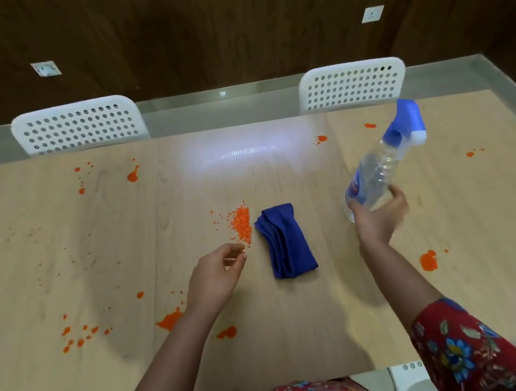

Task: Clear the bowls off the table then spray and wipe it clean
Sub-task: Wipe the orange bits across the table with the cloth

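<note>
Your right hand [380, 219] is a bit blurry, so you cannot see each finger well. The fingers are curled round the bottom part of the spray bottle [379, 171]. The hand hides the bottle's bottom end. The bottle is up in the air over the right side of the table [305, 324]. It leans, with its blue top pointing up and toward the far right corner.

Your left hand [212, 278] is above the middle of the table, palm turned up a little. Its fingers are bent loosely and the thumb is close to the fingertips. You can see nothing between them.

The blue cloth [286, 241] lies folded in the middle of the table, between your two hands. Just beside it on the left is a small heap of orange grains [242, 223], right by your left fingertips.

Orange spots [428, 260] are all over the table, near the left edge, the right edge and the near edge. Your left arm covers part of one spot.

A bright light shines on the far middle of the table and washes it out.

Two white chairs [77, 126] with holes stand at the far edge. Only their backs show. A bit of another white chair [406, 378] peeks out at the near edge, mostly hidden by your flowery sleeve [463, 348].
</note>
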